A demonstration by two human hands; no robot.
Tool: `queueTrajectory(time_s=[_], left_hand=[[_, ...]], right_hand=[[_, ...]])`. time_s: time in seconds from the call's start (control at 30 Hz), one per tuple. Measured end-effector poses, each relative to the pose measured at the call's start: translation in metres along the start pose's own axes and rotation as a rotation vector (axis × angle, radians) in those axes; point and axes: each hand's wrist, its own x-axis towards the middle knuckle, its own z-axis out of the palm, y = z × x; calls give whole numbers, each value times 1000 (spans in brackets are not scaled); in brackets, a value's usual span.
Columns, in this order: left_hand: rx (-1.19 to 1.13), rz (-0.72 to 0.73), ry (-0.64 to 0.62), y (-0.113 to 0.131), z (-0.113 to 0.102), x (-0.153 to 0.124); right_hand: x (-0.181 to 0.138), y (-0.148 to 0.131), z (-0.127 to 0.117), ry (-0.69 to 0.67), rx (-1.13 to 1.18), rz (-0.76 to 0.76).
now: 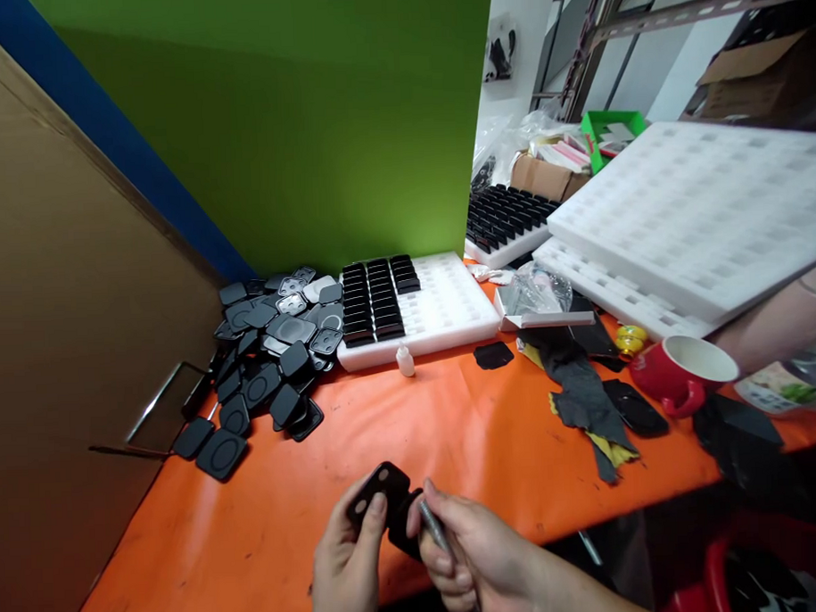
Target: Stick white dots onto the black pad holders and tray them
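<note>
My left hand (346,562) pinches a small black plastic shell (378,487) with two round holes, held just above the orange table (452,429) near its front edge. My right hand (474,554) is closed round a thin grey metal tool (434,525), whose tip rests against a second black piece (406,529) behind the shell. A heap of similar black and grey shells (269,355) lies at the left. Beyond it, a white foam tray (448,305) has its left rows filled with black parts (377,298).
A small white bottle (405,360) stands before the tray. Black rags (585,398), a red mug (682,372) and stacked white foam trays (699,215) crowd the right. A brown cardboard sheet (68,354) leans at the left; a green board (294,122) stands behind.
</note>
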Motion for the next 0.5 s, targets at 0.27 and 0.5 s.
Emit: queueTrajectory(time_s=[0.27,0.5], left_hand=[[12,73,-153,4,-3,-8],[119,333,-346,7,-11,-9]], right_hand=[[-8,-5,6,18,-138,-63],[-12,-14,-2,-64,98,123]])
